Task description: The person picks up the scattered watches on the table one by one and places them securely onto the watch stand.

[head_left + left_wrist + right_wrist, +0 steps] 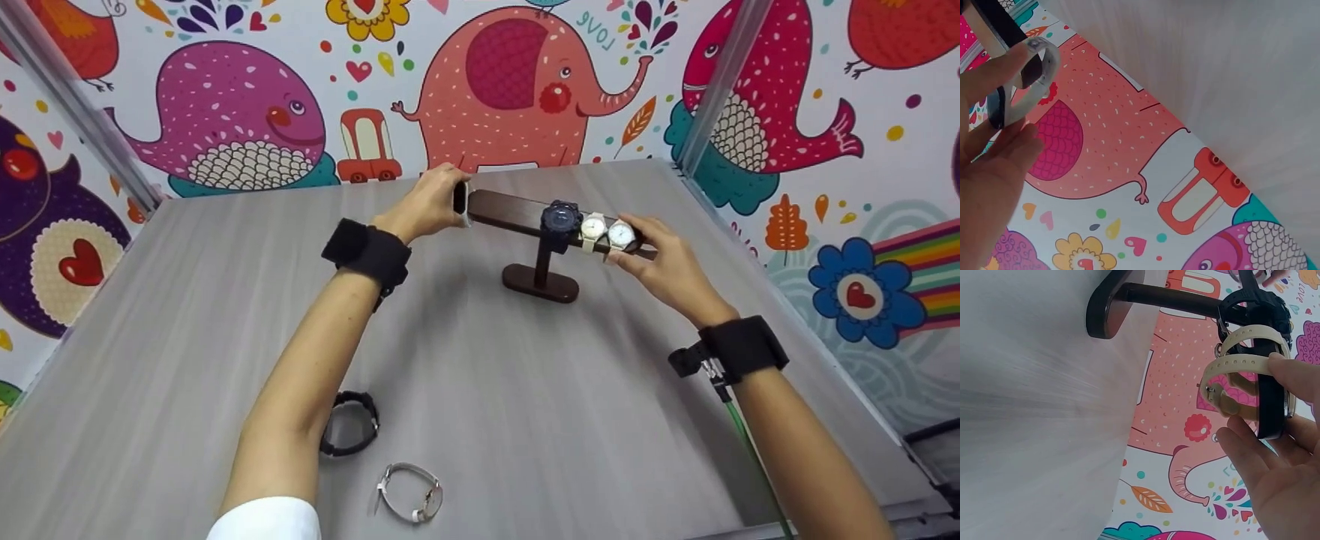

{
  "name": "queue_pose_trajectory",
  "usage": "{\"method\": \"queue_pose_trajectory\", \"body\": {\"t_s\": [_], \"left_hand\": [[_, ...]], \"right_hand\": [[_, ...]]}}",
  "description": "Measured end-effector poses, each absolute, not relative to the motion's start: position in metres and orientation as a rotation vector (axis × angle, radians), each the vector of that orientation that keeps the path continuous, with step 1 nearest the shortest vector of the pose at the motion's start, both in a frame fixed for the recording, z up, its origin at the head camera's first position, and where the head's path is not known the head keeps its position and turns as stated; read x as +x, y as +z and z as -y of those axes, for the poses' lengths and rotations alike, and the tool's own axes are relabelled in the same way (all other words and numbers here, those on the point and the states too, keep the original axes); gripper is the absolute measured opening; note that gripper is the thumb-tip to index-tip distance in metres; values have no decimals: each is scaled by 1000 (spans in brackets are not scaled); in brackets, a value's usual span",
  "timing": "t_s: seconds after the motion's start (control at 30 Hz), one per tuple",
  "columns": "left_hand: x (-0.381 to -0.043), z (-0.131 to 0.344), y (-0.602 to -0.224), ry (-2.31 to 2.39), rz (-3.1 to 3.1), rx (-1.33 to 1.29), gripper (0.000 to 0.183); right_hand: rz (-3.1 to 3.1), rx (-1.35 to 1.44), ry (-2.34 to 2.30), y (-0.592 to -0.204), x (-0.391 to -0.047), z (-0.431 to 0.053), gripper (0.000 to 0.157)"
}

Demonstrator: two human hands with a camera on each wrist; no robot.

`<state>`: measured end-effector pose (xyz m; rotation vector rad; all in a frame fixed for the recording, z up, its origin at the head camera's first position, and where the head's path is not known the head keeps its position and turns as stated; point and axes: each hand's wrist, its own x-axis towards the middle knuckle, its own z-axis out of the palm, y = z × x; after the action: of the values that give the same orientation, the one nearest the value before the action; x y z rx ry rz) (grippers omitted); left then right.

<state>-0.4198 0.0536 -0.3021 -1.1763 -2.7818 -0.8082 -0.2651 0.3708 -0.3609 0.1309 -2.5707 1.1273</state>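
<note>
My left hand point(427, 201) pinches a white-strapped watch point(1050, 70) with a dark rectangular face, its closed loop at the left end of a dark brown watch stand point(506, 211). On the stand's bar sit a black watch point(561, 217) near the post and two cream-strapped watches, the inner one point(592, 226) and the outer one point(620, 235). At the bar's right end my right hand point(667, 262) grips the stand, thumb against the outer cream strap point(1241, 363) and other fingers around the bar's end.
Nearer on the grey table point(525, 420) lie a black watch point(352, 424) by my left forearm and a slim silver-toned watch point(411, 491). The stand's oval base point(540, 283) rests on the table. A cartoon-printed wall point(375, 90) borders the back and sides.
</note>
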Motion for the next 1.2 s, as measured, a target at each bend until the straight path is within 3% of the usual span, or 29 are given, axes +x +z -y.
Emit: {"method": "queue_pose_trajectory", "body": {"t_s": [0.67, 1.0, 1.2], "left_hand": [[-420, -88, -309, -856, 2828, -1248, 63], [-411, -110, -304, -695, 2836, -1371, 52], [-404, -120, -300, -656, 2876, -1378, 58]], "right_hand": [[2566, 158, 1083, -362, -266, -371, 58], [2572, 145, 1092, -363, -265, -372, 59], [2574, 143, 1084, -361, -266, -370, 60]]}}
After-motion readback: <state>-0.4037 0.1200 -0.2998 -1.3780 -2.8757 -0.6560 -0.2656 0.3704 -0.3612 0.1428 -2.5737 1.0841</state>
